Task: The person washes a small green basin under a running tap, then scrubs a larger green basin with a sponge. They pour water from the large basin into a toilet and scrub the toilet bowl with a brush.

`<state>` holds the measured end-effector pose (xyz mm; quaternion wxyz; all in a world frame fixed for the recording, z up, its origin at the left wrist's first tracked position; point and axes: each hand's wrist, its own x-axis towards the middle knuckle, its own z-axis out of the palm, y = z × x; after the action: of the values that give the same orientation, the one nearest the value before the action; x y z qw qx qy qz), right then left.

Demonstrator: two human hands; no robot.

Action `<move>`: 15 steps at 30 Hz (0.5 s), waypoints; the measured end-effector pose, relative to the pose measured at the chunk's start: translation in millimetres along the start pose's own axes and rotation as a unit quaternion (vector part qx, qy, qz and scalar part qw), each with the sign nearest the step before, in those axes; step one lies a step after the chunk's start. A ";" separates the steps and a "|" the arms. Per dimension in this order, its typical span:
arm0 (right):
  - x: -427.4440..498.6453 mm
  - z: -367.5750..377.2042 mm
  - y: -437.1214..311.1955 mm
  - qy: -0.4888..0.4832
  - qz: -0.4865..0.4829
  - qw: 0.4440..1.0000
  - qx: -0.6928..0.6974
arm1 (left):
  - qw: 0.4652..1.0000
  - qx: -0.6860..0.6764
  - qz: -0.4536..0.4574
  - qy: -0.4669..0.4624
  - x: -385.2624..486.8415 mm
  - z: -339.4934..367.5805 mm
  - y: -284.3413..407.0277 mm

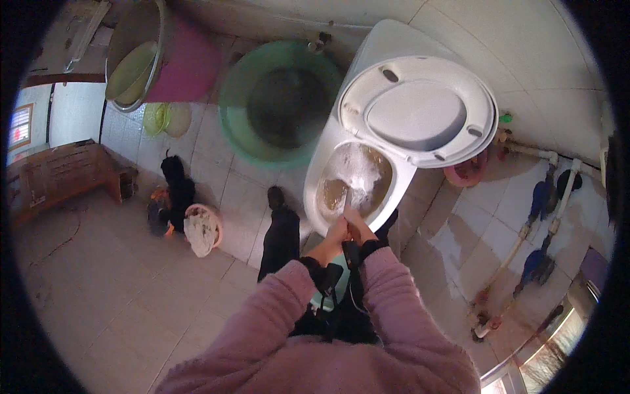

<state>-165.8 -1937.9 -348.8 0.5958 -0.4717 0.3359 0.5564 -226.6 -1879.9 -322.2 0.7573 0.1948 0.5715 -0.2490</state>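
Note:
In front of me stands a white toilet (315, 177) with its seat (472, 101) and lid (418, 115) raised. My left hand (336, 236) and my right hand (358, 227) are close together over the front rim. Both grip a pale, narrow handle (348, 198) that points down into the toilet bowl (386, 170). What is on its lower end cannot be made out. Brownish water with white foam or glare fills much of the bowl. Dark bands with small black devices circle both wrists.
Left of the toilet stands a large green tub (236, 128). A pink basin (470, 172) sits at its right, near wall pipes (561, 212). A small pink tub holding a pale cloth (199, 231) is on the tiled floor. Part of a green container (322, 301) shows between my legs.

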 end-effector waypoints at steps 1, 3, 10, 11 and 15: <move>-0.6 0.1 0.1 0.001 0.004 1.000 0.003 | 0.999 -0.039 -0.028 0.013 -3.2 -1.1 -3.7; -1.2 -1.1 -0.4 0.003 0.005 1.000 0.002 | 0.999 0.003 0.012 0.032 -2.7 0.9 -6.2; 2.5 -9.0 -14.9 0.000 -0.005 1.000 0.004 | 0.998 0.006 0.053 -0.019 3.8 29.3 4.7; 3.3 -9.3 -15.1 0.000 -0.008 1.000 0.001 | 0.999 0.018 0.048 0.008 1.3 30.2 2.8; 5.4 -8.5 -13.1 0.001 0.001 1.000 -0.002 | 0.999 0.023 0.005 0.034 -8.8 17.6 0.2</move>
<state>-151.0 -1943.2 -354.2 0.5940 -0.4733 0.3354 0.5574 -214.9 -1888.5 -309.0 0.7341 0.2236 0.5897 -0.2517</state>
